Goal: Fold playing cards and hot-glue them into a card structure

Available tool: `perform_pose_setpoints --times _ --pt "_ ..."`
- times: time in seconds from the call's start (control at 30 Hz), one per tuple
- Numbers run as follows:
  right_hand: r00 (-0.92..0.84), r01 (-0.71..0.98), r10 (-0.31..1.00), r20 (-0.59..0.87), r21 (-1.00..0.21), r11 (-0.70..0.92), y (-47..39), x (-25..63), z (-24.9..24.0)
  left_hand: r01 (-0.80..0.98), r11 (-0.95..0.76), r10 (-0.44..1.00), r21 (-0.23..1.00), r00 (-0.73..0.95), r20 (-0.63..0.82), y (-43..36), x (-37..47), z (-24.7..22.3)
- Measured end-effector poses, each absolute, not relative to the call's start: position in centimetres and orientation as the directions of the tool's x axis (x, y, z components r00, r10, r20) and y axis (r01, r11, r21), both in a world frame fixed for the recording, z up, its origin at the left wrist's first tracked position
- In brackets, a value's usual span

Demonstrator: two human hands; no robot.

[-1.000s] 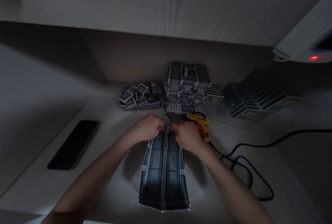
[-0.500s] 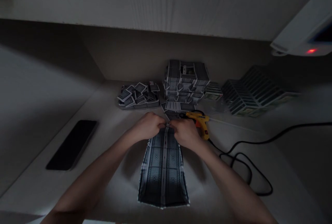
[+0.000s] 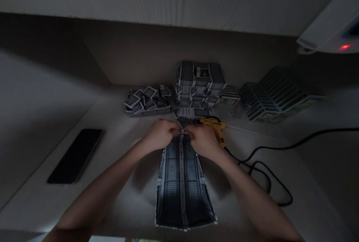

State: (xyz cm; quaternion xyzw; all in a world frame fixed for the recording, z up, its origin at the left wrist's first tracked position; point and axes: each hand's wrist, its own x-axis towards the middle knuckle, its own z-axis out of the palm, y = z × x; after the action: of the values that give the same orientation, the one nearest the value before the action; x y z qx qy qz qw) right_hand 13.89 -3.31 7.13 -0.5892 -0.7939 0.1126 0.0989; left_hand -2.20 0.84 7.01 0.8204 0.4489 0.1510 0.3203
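Card panel [image 3: 181, 182]: blue-grey lattice backs, white borders. Loose cards [image 3: 147, 101] and stacked panels [image 3: 199, 85]: same pattern. Glue gun [image 3: 214, 126] yellow-orange; cord [image 3: 269, 159] black. Phone [image 3: 74, 156] black. Table [image 3: 308, 189] off-white.

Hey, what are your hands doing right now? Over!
Left hand and right hand both pinch the far end of the patterned card sheet. Sheet lies flat on the table. Yellow glue gun beside right hand.

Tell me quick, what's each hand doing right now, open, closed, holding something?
Left hand: closed, pinching the far end of the patterned card sheet.
Right hand: closed, pinching the same end of the sheet, beside the yellow glue gun.
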Motion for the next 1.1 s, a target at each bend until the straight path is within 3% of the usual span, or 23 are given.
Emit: perform_pose_setpoints --times 0.23,0.43,0.8,1.1 --pt "-0.279 0.824 0.96 -0.037 -0.522 0.22 -3.8 14.2 8.1 0.707 -0.234 0.874 0.668 0.454 -0.175 -0.6 -1.8 9.2" --pt "-0.214 0.798 0.968 -0.135 -0.596 0.093 -3.6 14.1 7.5 0.668 -0.142 0.838 0.73 0.474 -0.271 -0.2 -2.1 8.7" --pt "-0.253 0.799 0.96 -0.12 -0.586 0.137 -3.2 14.2 6.8 0.705 -0.211 0.825 0.677 0.5 -0.263 0.7 -2.2 7.4" --pt "-0.24 0.879 0.962 -0.132 -0.451 0.157 -3.4 13.9 7.3 0.722 -0.323 0.845 0.612 0.511 -0.156 0.5 -2.2 6.9"
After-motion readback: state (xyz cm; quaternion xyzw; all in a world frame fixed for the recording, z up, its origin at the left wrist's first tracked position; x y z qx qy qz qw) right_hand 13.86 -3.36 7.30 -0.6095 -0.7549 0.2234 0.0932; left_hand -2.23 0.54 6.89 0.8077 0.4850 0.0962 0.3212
